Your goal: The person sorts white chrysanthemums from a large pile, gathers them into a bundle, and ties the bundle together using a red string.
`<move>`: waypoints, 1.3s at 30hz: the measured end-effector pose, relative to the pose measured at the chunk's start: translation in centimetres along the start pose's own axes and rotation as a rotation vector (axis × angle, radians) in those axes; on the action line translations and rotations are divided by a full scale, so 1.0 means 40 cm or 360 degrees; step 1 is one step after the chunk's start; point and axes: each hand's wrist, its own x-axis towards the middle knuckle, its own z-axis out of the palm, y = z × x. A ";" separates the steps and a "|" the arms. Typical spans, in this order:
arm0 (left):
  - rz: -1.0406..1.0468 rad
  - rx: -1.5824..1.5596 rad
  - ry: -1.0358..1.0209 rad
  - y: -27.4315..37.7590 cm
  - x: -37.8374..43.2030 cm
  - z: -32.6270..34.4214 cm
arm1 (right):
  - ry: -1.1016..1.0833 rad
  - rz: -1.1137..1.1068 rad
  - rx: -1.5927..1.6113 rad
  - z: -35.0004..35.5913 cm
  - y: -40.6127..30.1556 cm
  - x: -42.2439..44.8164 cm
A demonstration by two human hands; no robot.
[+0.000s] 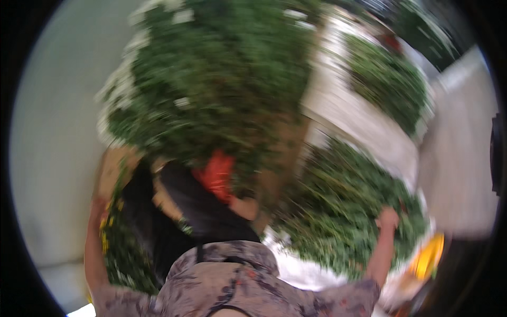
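My right hand point(387, 218) is over a pile of cut green leafy stems point(340, 214), its fingers curled. Blur hides whether any stem is in its grasp. White sheeting point(305, 269) lies under that pile. On the other side, my left hand point(101, 201) hangs low, blurred, close to some yellow flowers point(105, 233) with dark green leaves. Its fingers cannot be made out. In front of my legs rises a large mass of green foliage with white flowers point(222, 75). A bright red blurred item point(217, 174) sits beside my black-trousered leg point(198, 198).
Another bundle of green stems point(388, 79) lies on pale sheeting point(356, 115) at the upper right. A pale wall or floor surface point(59, 138) runs along the left. A yellow object point(429, 255) is at the lower right. Brown ground point(291, 138) shows between the piles.
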 end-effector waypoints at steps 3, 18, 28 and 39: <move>-0.0176 0.0025 0.0197 -0.097 -0.068 -0.159 | 0.0529 0.0036 0.0167 -0.255 -0.246 0.035; 0.0016 0.0301 -0.0207 -0.115 0.137 0.177 | 0.1800 -0.2637 0.0436 -1.392 -1.826 -0.502; -0.0508 -0.0488 -0.0136 -0.191 0.474 0.418 | 0.1832 -0.2557 0.0513 -1.522 -1.943 -0.632; -0.0373 -0.2471 -0.0261 0.120 0.199 0.220 | 0.1176 -0.1790 0.1053 -0.930 -1.189 -0.215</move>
